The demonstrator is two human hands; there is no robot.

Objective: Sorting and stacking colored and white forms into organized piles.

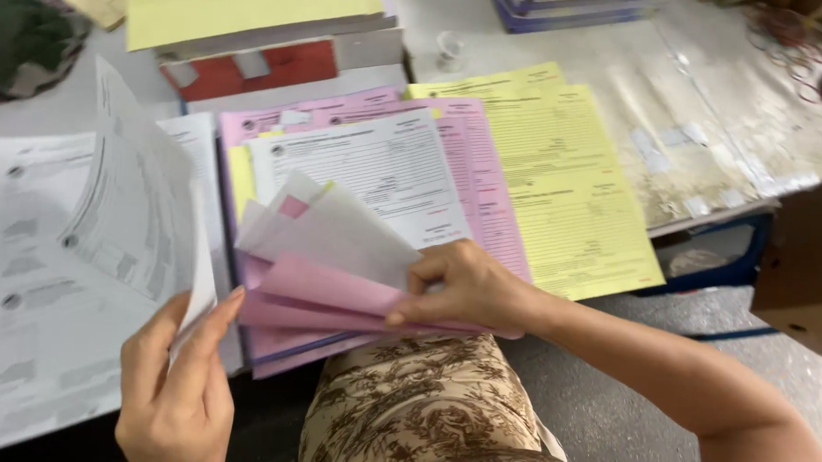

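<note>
My left hand (pixel 175 384) at the lower left pinches the lower edge of a lifted, curling white printed sheet (pixel 135 200) above a stack of white forms (pixel 38 316). My right hand (pixel 469 287) in the middle grips the fanned corners of several pink and white sheets (pixel 321 273) of a multi-part form pad (pixel 377 165). A white printed form lies on top of the pad, with pink copies beneath it.
Yellow forms (pixel 565 187) lie to the right of the pad. A red-covered book (pixel 252 67) and yellow paper (pixel 245 2) sit at the back. The worn table edge (pixel 707 212) runs right; a cardboard box (pixel 807 267) stands beyond it. Patterned fabric (pixel 421 416) covers my lap.
</note>
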